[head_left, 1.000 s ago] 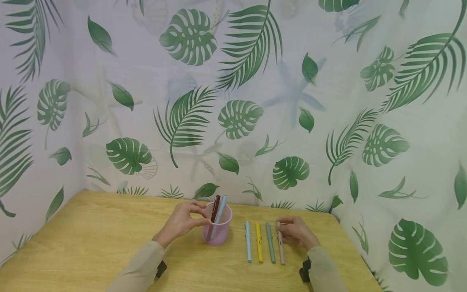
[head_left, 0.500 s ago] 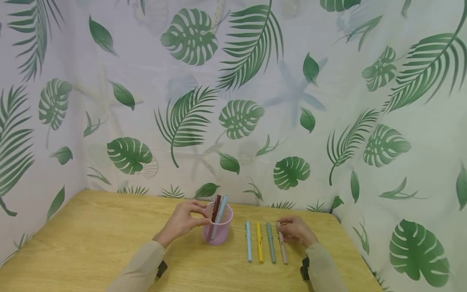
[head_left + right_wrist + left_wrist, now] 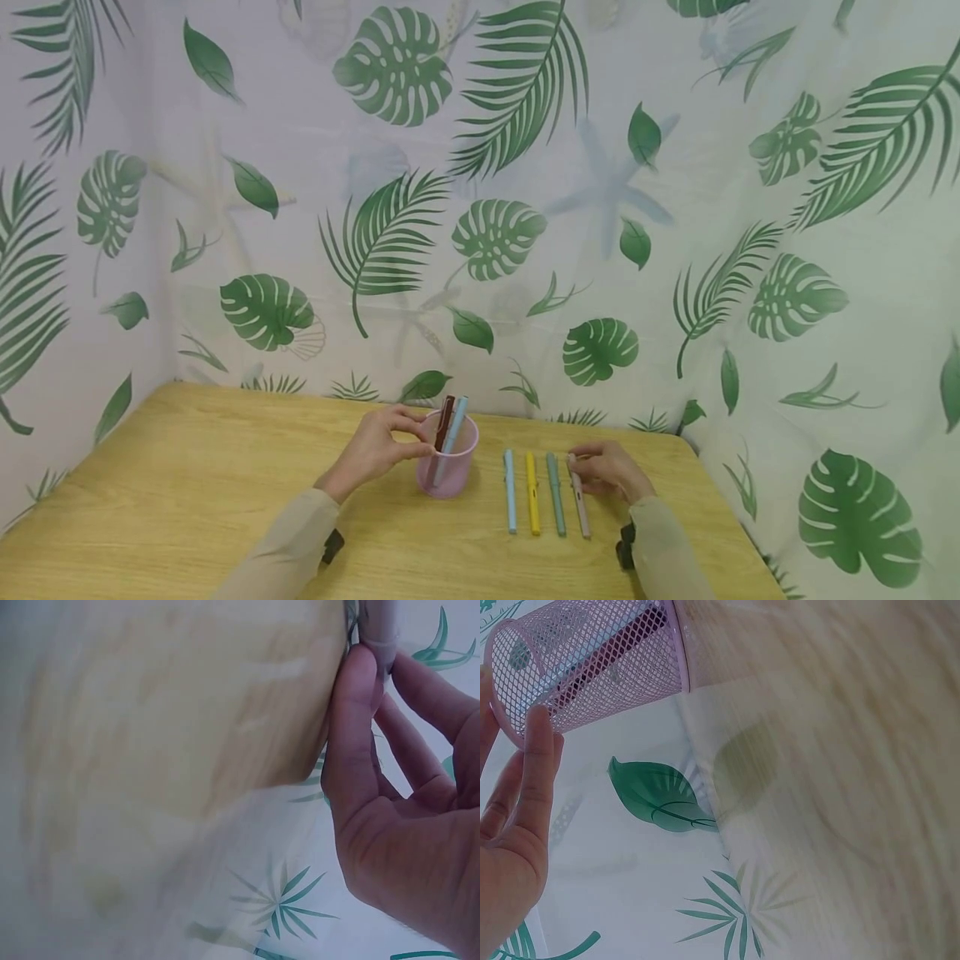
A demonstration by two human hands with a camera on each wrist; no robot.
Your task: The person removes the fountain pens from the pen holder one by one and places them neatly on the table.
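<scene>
A pink mesh pen cup stands upright on the table. My left hand grips its rim between thumb and fingers, as the left wrist view shows at the cup's edge. Inside lean a dark red pen and a light blue pen. To the right, a light blue pen, a yellow pen and a green pen lie side by side. My right hand pinches the top end of a greyish-pink pen, which also appears in the right wrist view.
The wooden table reaches back to a leaf-patterned cloth, which also hangs at both sides. Its right edge runs not far beyond my right hand.
The lower end of the greyish-pink pen has swung slightly to the right under my right hand. The left hand stays on the cup, and the head view has shifted a little.
</scene>
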